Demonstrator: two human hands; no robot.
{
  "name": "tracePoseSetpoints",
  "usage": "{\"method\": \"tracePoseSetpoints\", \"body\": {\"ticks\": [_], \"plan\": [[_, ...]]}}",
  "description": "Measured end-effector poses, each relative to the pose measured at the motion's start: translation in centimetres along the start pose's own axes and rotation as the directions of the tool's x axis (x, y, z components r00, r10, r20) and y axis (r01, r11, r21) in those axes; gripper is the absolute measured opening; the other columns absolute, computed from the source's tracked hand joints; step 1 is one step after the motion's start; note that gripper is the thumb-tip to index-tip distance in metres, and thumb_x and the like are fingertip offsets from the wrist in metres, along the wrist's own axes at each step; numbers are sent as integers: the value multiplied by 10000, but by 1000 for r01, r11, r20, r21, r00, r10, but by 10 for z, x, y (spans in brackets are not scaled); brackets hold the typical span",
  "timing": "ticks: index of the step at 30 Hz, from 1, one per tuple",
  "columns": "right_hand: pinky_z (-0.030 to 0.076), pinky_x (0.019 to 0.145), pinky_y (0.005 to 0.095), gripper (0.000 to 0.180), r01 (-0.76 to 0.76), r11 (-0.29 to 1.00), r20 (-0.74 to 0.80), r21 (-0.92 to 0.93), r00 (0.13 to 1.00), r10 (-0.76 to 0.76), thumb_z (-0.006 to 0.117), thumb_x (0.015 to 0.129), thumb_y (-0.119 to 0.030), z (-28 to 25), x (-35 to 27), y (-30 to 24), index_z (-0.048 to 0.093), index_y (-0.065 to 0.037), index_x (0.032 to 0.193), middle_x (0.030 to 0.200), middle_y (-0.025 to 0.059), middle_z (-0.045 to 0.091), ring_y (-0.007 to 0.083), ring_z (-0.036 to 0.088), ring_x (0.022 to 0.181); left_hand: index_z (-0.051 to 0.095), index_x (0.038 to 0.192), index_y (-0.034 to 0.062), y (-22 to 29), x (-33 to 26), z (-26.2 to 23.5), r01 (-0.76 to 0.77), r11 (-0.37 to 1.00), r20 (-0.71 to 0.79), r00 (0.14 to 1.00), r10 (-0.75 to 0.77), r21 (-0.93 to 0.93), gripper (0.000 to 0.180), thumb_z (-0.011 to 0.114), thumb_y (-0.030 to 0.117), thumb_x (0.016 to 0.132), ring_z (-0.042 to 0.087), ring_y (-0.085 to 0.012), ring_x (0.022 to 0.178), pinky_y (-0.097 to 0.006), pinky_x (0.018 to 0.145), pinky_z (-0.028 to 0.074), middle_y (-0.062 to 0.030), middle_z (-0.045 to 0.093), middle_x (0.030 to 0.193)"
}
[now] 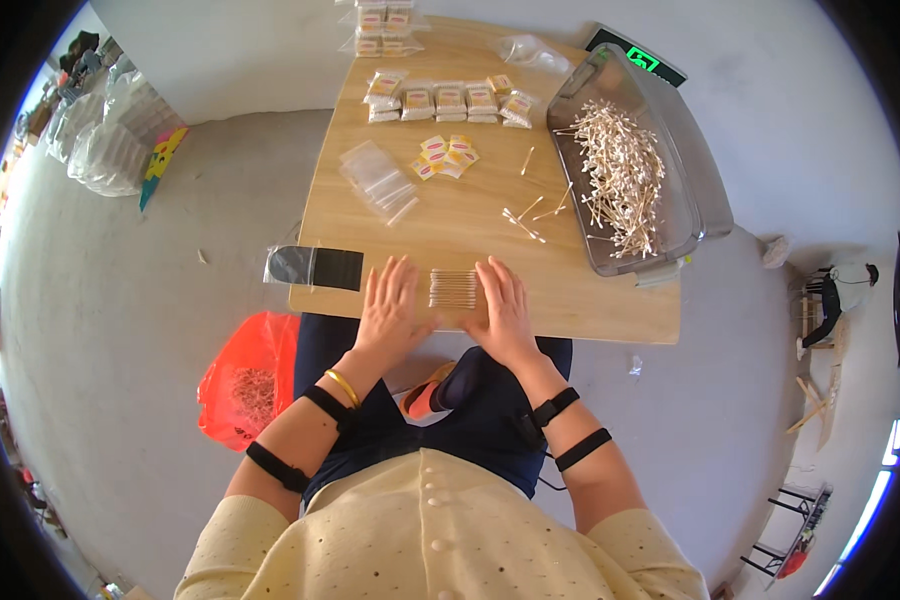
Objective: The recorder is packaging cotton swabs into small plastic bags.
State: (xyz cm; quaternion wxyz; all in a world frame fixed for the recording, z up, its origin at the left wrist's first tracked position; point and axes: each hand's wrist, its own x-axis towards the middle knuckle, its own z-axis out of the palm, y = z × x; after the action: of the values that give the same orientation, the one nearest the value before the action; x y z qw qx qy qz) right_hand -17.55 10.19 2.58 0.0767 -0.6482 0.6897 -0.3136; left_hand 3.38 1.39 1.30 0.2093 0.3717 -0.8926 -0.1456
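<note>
Near the front edge of the wooden table (510,240) lies a neat row of cotton swabs (452,288), side by side and pointing left to right. My left hand (392,305) rests flat at their left end, fingers stretched forward. At the right end is my right hand (503,305), its fingers also extended. Neither hand grips anything; both are close beside the swab tips. Several loose cotton swabs (523,222) are scattered farther right. A large grey plastic bin (582,225) at the right holds a big heap of cotton swabs (625,175).
Clear plastic bags (380,180) and yellow-white cards (447,157) lie mid-table. Behind them stand filled swab packets (449,99), with more packets (383,30) at the far edge. A black-and-clear pouch (315,268) overlaps the left edge. A red bag (270,370) sits on the floor.
</note>
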Motion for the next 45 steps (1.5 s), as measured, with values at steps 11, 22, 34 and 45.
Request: {"method": "tracePoseSetpoints", "body": {"ticks": [11, 22, 34, 45], "plan": [[358, 1162, 512, 819, -137, 986, 20, 95, 990, 136, 813, 812, -165, -8, -8, 19, 417, -74, 1523, 1516, 216, 425, 442, 404, 1388, 395, 1568, 133, -2, 49, 10, -118, 987, 231, 963, 141, -113, 744, 710, 358, 932, 298, -328, 1533, -580, 1279, 119, -101, 430, 1581], [419, 1111, 493, 627, -167, 984, -18, 68, 986, 169, 756, 892, -180, -27, -28, 34, 486, -58, 1444, 1445, 220, 474, 430, 467, 1337, 436, 1521, 90, -22, 24, -26, -52, 972, 120, 990, 81, -231, 708, 725, 312, 914, 382, -348, 1471, -543, 1244, 242, -148, 464, 1536], [408, 1116, 488, 596, -154, 988, -67, -12, 986, 152, 751, 888, -185, -15, -28, 39, 507, -88, 1422, 1439, 172, 482, 394, 471, 1335, 591, 1292, 56, -93, -141, -126, 332, 943, -73, 940, -334, -33, 388, 668, 122, 918, 532, -368, 1251, -482, 1073, 416, -159, 586, 1281], [460, 1040, 467, 441, -85, 996, -87, 5, 993, 85, 765, 867, -178, -23, -19, 55, 604, -80, 1267, 1317, 118, 581, 357, 532, 1250, 703, 1072, 40, -59, -73, -178, 245, 945, 67, 969, -237, -214, 199, 617, 41, 892, 684, -269, 943, -391, 861, 527, -96, 699, 967]]}}
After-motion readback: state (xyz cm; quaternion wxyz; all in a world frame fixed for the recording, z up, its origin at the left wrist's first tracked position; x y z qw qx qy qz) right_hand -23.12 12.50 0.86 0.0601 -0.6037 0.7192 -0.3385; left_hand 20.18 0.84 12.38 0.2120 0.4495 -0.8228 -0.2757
